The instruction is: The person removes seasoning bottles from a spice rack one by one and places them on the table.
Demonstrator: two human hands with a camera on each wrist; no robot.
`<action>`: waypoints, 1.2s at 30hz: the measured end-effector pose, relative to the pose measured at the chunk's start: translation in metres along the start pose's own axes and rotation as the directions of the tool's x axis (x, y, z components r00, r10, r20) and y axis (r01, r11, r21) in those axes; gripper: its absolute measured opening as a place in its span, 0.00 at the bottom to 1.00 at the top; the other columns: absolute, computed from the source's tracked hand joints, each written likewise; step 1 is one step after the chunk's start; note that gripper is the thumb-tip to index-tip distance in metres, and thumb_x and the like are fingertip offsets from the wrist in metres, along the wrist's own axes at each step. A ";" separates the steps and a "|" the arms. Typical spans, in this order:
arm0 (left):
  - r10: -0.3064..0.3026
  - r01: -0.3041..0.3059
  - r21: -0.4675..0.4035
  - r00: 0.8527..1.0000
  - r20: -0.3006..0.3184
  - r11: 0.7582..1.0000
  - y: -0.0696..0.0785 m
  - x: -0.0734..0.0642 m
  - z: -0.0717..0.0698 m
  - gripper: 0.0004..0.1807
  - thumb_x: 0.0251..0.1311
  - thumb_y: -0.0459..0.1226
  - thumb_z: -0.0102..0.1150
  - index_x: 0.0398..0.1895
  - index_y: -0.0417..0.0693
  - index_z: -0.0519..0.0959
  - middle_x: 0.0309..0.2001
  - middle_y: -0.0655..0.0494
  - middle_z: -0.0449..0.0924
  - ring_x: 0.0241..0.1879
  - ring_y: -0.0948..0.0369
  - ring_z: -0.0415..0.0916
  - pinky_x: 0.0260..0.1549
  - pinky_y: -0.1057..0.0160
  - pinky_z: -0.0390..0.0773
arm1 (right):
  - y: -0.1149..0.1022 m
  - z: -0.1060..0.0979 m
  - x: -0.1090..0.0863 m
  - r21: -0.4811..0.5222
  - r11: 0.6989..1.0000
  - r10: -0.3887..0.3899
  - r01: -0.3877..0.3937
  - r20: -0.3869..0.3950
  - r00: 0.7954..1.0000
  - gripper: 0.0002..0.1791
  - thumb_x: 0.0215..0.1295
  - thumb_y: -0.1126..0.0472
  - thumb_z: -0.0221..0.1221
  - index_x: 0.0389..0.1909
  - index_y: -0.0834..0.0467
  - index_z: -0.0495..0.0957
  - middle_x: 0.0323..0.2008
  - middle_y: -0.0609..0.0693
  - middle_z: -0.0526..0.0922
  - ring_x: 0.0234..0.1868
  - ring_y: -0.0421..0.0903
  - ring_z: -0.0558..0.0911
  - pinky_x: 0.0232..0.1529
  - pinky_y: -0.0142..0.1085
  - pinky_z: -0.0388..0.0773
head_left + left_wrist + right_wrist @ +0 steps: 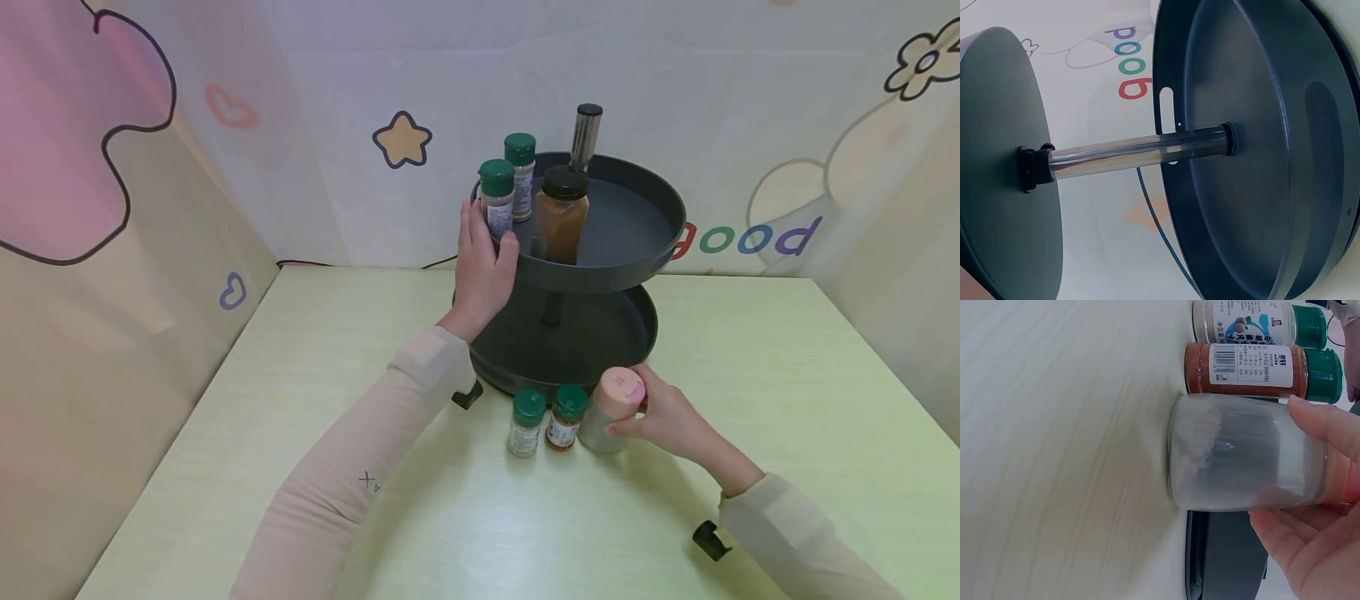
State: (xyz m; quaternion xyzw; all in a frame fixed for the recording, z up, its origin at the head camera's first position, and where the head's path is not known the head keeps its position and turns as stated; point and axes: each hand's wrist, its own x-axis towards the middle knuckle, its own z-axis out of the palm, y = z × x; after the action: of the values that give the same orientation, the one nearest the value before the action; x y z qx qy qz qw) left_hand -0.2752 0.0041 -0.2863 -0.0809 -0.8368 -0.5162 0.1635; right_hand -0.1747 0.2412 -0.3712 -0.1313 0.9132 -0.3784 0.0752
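In the head view my left hand (483,262) rests at the left rim of the upper tray (630,279) of a dark two-tier turntable. Its fingers extend upward beside a green-capped spice bottle (498,204) on that tray. My right hand (671,417) grips a clear jar with a pink lid (621,396) at the front right of the lower tray (517,362). The right wrist view shows the jar (1235,453) upright on the table, pale grains inside, with thumb and fingers on opposite sides.
Two green-capped bottles, one pale (526,423) and one red (566,418), stand left of the jar. The upper tray also holds another green-capped bottle (521,179) and a brown jar with a black lid (561,218). A metal post (1135,153) joins the tiers.
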 end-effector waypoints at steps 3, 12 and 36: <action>0.003 -0.003 -0.001 1.000 0.002 1.000 0.001 0.000 0.000 0.34 0.61 0.46 0.35 0.68 0.48 0.39 0.71 0.57 0.31 0.69 0.59 0.37 0.65 0.53 0.49 | -0.001 0.000 -0.001 -0.001 1.000 0.003 -0.003 -0.007 1.000 0.39 0.42 0.59 0.67 0.53 0.66 0.57 0.49 0.62 0.72 0.47 0.55 0.74 0.47 0.49 0.74; -0.007 0.007 -0.004 1.000 0.001 1.000 0.004 -0.003 0.000 0.35 0.61 0.47 0.36 0.68 0.48 0.40 0.71 0.56 0.31 0.69 0.58 0.35 0.65 0.53 0.48 | -0.002 0.001 -0.002 0.014 1.000 -0.004 0.004 -0.002 1.000 0.40 0.43 0.58 0.67 0.54 0.65 0.56 0.50 0.62 0.72 0.49 0.57 0.74 0.49 0.50 0.72; -0.026 0.026 0.007 1.000 0.011 1.000 0.010 -0.014 0.002 0.39 0.60 0.54 0.38 0.69 0.49 0.37 0.70 0.56 0.28 0.70 0.59 0.32 0.65 0.52 0.45 | 0.000 0.001 -0.002 0.044 0.999 -0.009 0.008 0.030 1.000 0.39 0.46 0.58 0.66 0.55 0.65 0.55 0.52 0.62 0.70 0.51 0.58 0.72 0.51 0.52 0.70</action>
State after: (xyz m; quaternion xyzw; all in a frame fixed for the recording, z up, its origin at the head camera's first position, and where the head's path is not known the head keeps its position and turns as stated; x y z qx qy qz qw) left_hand -0.2597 0.0106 -0.2836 -0.0722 -0.8404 -0.5151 0.1523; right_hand -0.1722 0.2413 -0.3717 -0.1391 0.9028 -0.3968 0.0902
